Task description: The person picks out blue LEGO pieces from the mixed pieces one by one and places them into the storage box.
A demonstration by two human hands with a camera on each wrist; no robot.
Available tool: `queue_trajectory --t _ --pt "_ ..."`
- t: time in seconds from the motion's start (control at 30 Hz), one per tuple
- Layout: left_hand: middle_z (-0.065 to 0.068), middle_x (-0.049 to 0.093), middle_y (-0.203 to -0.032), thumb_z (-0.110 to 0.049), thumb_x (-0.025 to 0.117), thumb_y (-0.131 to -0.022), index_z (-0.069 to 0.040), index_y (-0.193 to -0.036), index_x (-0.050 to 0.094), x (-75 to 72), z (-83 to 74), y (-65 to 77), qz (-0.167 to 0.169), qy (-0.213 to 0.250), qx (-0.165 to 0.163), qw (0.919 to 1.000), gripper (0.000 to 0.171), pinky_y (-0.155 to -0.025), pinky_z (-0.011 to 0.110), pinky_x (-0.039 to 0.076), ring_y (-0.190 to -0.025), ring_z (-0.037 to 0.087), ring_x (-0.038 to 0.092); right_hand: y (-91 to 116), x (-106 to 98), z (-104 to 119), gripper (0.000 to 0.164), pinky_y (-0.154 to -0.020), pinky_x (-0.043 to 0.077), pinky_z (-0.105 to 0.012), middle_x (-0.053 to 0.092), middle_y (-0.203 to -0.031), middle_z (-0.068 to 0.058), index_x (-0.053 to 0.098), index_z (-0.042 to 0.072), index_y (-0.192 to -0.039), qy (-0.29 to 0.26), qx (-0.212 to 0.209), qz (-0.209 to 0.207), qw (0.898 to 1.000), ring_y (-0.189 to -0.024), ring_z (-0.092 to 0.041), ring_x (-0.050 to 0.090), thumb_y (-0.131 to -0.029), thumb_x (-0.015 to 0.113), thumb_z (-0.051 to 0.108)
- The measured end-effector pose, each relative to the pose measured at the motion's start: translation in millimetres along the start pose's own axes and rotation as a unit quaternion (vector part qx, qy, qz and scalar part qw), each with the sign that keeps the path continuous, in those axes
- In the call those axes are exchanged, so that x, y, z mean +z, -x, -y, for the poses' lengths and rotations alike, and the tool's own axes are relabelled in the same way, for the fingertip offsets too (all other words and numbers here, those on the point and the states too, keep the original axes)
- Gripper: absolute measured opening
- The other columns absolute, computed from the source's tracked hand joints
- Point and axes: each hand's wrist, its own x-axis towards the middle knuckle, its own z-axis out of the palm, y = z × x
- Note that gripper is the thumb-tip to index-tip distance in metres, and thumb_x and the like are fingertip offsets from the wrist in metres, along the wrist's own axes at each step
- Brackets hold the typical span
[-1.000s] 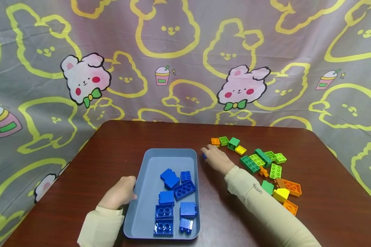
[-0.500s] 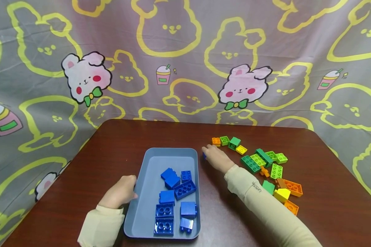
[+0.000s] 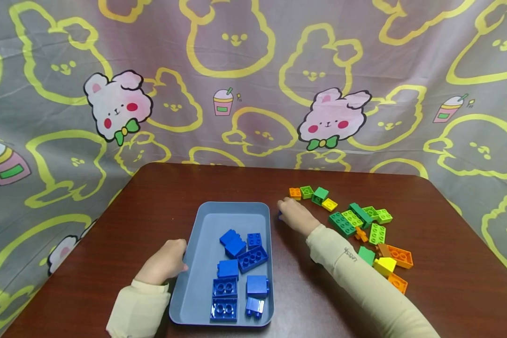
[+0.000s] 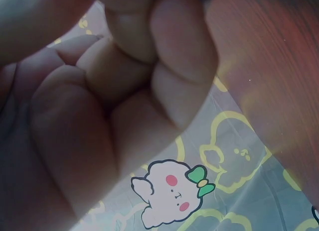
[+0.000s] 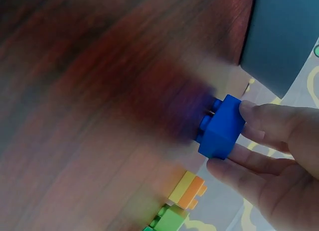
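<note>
My right hand [image 3: 296,215] pinches a blue toy brick [image 5: 222,127] between thumb and fingers, just right of the tray. In the right wrist view the brick's studs face the table. My left hand [image 3: 164,264] grips the left rim of a blue-grey tray [image 3: 203,234], its thumb tip at the inner edge. Seen from the left wrist, the fingers [image 4: 182,37] are curled, and the tray is hidden. Several blue bricks [image 3: 228,269] lie in the tray's right half, some studs up, others on their sides or upside down.
On the brown table [image 3: 152,202], a loose spread of green [image 3: 342,223], yellow [image 3: 385,266] and orange bricks [image 3: 399,256] lies to the right, partly beside my right forearm. A small orange piece [image 3: 360,234] sits among them. A patterned curtain [image 3: 253,94] hangs behind the table.
My right hand has shifted very slightly to the right with the blue brick at its fingers. The left hand and tray stay in place.
</note>
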Motion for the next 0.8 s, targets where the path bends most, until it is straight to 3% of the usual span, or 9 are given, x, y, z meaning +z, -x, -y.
queue_trajectory --t 0.2,0.37,0.63,0.8 --pt "0.015 0.056 -0.070 0.009 0.070 -0.068 0.012 -0.088 0.055 0.0 0.3 -0.6 0.003 -0.003 -0.001 1.0000 0.025 -0.056 0.037 0.048 -0.059 0.022 0.053 2 -5 1 0.016 -0.064 0.048 -0.031 0.052 -0.075 -0.013 0.057 -0.004 -0.086 -0.014 0.023 -0.011 1.000 -0.068 -0.024 0.054 -0.078 0.067 0.007" --pt "0.015 0.056 -0.071 0.009 0.070 -0.068 0.012 -0.089 0.055 0.2 0.6 -0.5 -0.001 0.000 0.005 1.0000 0.026 -0.056 0.038 0.048 -0.059 0.022 0.053 2 -15 5 0.016 -0.062 0.049 -0.031 0.052 -0.075 -0.014 0.057 -0.004 -0.085 -0.015 0.027 -0.050 0.998 -0.066 -0.024 0.054 -0.077 0.068 0.005" --pt "0.014 0.055 -0.068 0.009 0.069 -0.069 0.013 -0.088 0.055 -0.5 0.3 0.1 0.002 0.004 -0.001 1.0000 0.024 -0.054 0.036 0.047 -0.058 0.022 0.051 1 -28 21 0.012 -0.061 0.049 -0.028 0.051 -0.074 -0.011 0.061 -0.004 -0.080 -0.014 0.008 -0.116 0.993 -0.066 -0.021 0.050 -0.076 0.069 0.004" --pt "0.014 0.054 -0.068 0.009 0.069 -0.069 0.012 -0.087 0.055 -0.4 -0.5 0.8 0.003 0.002 -0.002 1.0000 0.023 -0.053 0.035 0.045 -0.057 0.022 0.051 0 -30 32 0.014 -0.062 0.049 -0.029 0.052 -0.074 -0.013 0.061 -0.005 -0.079 0.011 -0.040 -0.160 0.986 -0.067 -0.022 0.050 -0.074 0.071 0.004"
